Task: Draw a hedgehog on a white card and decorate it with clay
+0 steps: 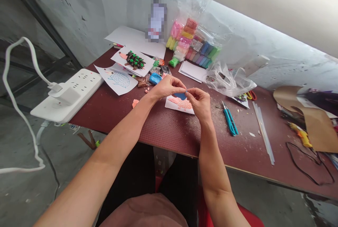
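Note:
My left hand (169,87) and my right hand (200,102) meet over the table, thumbs and fingertips closed in a pinch. Between them is a small blue piece of modelling clay (180,96), partly covered by the fingers. Just beneath lies a white card (190,110) with an orange hedgehog picture whose head is filled in with pink clay. A pink clay lump (135,103) rests left of the card, behind my left forearm. An opened lump of bright blue clay (155,78) sits beyond my left wrist.
A power strip (68,94) overhangs the table's left edge. Hedgehog cards (132,59) and bagged coloured clay (202,50) lie at the back. To the right are a teal-handled cutting tool (230,119), clear glue sticks (264,133), a plastic bag (228,82) and a yellow glue gun (301,134).

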`<action>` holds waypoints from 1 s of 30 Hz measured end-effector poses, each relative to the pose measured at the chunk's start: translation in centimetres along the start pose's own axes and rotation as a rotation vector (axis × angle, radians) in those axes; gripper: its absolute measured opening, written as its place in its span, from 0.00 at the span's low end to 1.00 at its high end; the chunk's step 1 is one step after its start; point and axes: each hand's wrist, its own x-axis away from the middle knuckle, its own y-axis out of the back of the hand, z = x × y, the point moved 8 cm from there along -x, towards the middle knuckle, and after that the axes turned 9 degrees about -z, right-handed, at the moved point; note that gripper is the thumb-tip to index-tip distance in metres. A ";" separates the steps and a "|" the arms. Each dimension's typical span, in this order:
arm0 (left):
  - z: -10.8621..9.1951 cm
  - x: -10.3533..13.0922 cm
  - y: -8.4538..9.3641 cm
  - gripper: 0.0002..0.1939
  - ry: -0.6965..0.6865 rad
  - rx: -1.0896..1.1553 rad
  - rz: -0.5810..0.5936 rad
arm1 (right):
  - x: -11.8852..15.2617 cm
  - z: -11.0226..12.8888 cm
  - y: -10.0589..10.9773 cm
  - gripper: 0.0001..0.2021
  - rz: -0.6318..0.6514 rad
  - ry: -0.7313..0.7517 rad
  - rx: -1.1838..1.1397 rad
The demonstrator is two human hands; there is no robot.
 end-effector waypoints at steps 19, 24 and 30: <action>-0.7 0.2 -0.4 0.10 -0.054 0.029 0.031 | -0.3 0.0 0.5 0.20 -0.007 -0.032 0.048; -0.4 -0.2 0.4 0.07 -0.063 0.055 -0.073 | -0.3 0.1 0.6 0.23 -0.019 -0.056 0.017; 0.2 -0.2 0.9 0.08 0.019 0.097 -0.145 | 0.0 -0.1 -0.1 0.23 0.091 -0.088 0.003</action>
